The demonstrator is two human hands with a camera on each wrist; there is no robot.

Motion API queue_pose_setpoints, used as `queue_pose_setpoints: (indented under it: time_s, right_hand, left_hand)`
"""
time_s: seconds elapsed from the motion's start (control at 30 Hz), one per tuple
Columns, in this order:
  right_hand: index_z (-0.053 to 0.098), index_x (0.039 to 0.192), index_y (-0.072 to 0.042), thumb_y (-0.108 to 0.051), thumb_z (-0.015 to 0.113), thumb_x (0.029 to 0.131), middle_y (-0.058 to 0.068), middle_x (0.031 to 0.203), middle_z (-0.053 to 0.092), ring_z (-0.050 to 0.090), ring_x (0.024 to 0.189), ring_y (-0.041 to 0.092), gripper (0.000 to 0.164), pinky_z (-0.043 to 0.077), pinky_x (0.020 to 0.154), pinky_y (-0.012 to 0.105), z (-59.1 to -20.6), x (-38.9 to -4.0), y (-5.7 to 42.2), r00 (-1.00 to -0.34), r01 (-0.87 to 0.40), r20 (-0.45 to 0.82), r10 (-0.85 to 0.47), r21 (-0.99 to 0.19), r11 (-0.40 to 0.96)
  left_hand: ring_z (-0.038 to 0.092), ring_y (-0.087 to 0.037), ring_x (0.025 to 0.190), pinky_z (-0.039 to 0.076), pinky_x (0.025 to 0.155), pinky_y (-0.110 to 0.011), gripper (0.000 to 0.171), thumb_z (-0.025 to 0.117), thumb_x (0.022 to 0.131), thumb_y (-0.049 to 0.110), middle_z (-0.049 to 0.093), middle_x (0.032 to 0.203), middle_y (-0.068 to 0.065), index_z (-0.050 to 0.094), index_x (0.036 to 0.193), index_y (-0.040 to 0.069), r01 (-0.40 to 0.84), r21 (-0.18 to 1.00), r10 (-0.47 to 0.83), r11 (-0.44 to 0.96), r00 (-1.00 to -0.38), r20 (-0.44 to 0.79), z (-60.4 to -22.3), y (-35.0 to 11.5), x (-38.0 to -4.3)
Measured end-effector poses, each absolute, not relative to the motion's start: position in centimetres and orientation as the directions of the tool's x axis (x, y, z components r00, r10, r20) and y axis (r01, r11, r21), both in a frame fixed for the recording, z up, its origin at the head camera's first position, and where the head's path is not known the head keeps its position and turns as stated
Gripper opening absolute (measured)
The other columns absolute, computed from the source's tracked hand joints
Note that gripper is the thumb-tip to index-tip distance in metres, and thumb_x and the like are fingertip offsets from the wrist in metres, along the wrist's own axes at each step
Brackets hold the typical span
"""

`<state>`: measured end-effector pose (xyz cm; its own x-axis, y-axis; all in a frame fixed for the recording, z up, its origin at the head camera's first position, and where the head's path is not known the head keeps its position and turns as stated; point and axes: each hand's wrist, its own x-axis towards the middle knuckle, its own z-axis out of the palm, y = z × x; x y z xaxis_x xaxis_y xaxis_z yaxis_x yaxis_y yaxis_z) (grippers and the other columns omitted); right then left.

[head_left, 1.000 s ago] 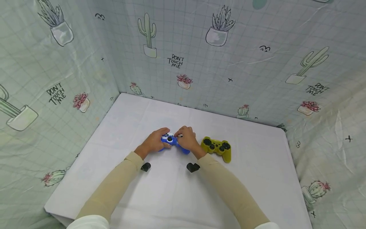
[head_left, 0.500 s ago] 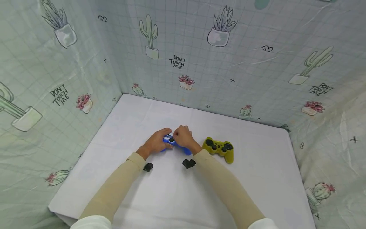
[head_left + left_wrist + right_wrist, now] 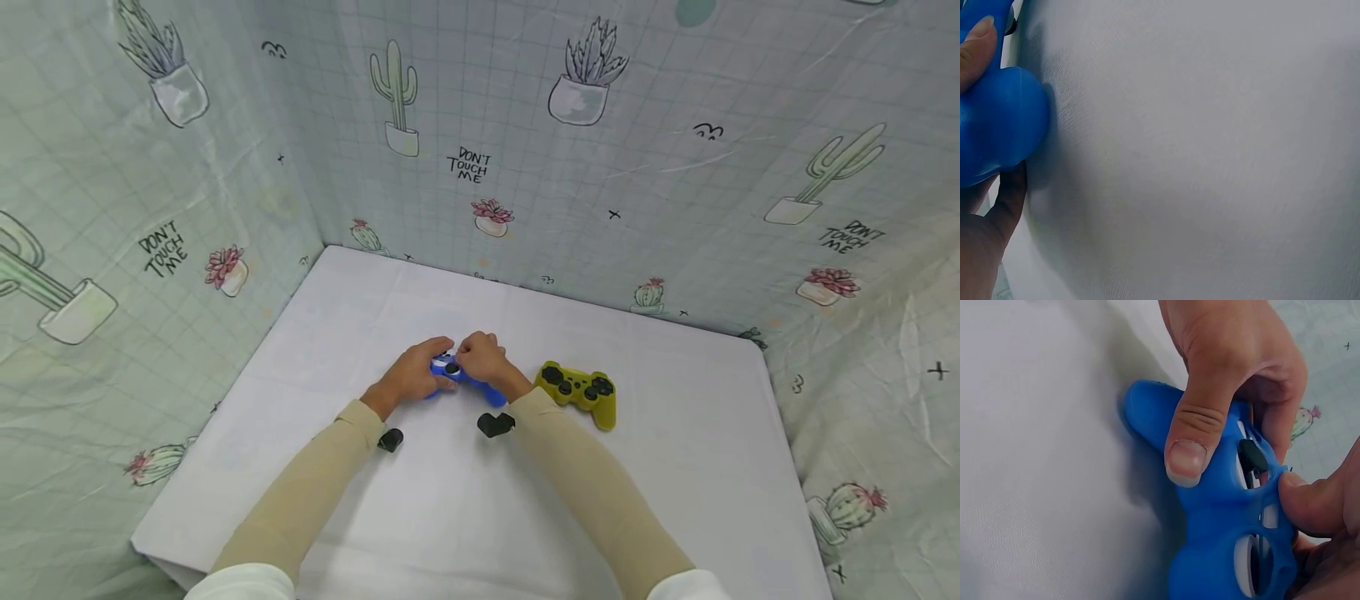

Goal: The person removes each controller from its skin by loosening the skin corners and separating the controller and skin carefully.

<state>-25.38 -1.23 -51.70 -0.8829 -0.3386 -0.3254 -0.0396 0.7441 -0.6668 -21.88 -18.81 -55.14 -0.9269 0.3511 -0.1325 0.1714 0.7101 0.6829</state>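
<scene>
A white game controller in a blue silicone cover (image 3: 448, 369) is held between both hands near the middle of the table. My left hand (image 3: 415, 371) grips its left side, fingers at the far edge and thumb on the near side. My right hand (image 3: 483, 356) has curled fingers pinching the cover's far edge at the middle and right. In the right wrist view, white casing and a black thumbstick (image 3: 1252, 456) show through the holes of the blue cover (image 3: 1213, 509). A rounded blue grip end (image 3: 1007, 122) fills the left side of the left wrist view.
A yellow-green game controller (image 3: 576, 392) with black sticks and buttons lies right of the hands, by the right wrist. Dark pieces show below the left wrist and the right wrist. The white-covered table (image 3: 420, 517) meets cactus-print curtains (image 3: 525, 167) at back and sides.
My right hand has shifted a little left over the controller, its fingers more tightly curled. My left hand keeps its grip. The head view has turned slightly.
</scene>
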Motion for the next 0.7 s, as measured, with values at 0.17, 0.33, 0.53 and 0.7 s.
queue_pose_setpoints:
  time_s: [0.17, 0.33, 0.53, 0.7]
  right_hand:
    - [0.075, 0.083, -0.003, -0.009, 0.059, 0.099, 0.007, 0.099, 0.066, 0.049, 0.113, 0.028, 0.023, 0.029, 0.114, 0.058, -51.4, -25.2, -1.1, -0.870, 0.033, -0.366, -0.332, -0.714, 0.700]
    - [0.074, 0.081, -0.004, -0.007, 0.058, 0.098, 0.007, 0.100, 0.065, 0.048, 0.115, 0.029, 0.023, 0.028, 0.114, 0.059, -51.1, -24.9, -1.1, -0.865, 0.052, -0.374, -0.335, -0.731, 0.680]
    - [0.076, 0.078, -0.004, -0.005, 0.059, 0.095, 0.007, 0.092, 0.068, 0.047, 0.110, 0.028, 0.024, 0.030, 0.110, 0.061, -51.2, -24.5, -1.2, -0.876, -0.010, -0.321, -0.361, -0.736, 0.677]
    - [0.080, 0.078, -0.004, -0.005, 0.061, 0.093, 0.009, 0.092, 0.075, 0.050, 0.109, 0.029, 0.024, 0.035, 0.106, 0.063, -51.2, -24.1, -1.4, -0.888, -0.106, -0.244, -0.391, -0.718, 0.688]
  left_hand:
    - [0.041, -0.037, 0.153, 0.033, 0.127, -0.049, 0.083, 0.086, 0.086, 0.028, 0.046, 0.163, -0.018, 0.047, 0.154, 0.000, 0.172, 0.673, 0.345, 0.719, -0.930, -0.131, -55.1, -18.7, -21.9]
    - [0.042, -0.039, 0.152, 0.033, 0.126, -0.051, 0.082, 0.086, 0.086, 0.026, 0.046, 0.162, -0.020, 0.048, 0.153, -0.002, 0.178, 0.673, 0.349, 0.718, -0.929, -0.126, -55.0, -18.7, -21.7]
    - [0.042, -0.039, 0.152, 0.033, 0.126, -0.051, 0.081, 0.085, 0.086, 0.026, 0.046, 0.162, -0.019, 0.048, 0.153, -0.001, 0.165, 0.672, 0.341, 0.722, -0.930, -0.138, -55.0, -18.6, -21.7]
    - [0.043, -0.038, 0.151, 0.034, 0.126, -0.050, 0.081, 0.086, 0.085, 0.025, 0.048, 0.161, -0.019, 0.050, 0.151, -0.002, 0.179, 0.668, 0.340, 0.722, -0.933, -0.117, -55.1, -18.7, -21.8]
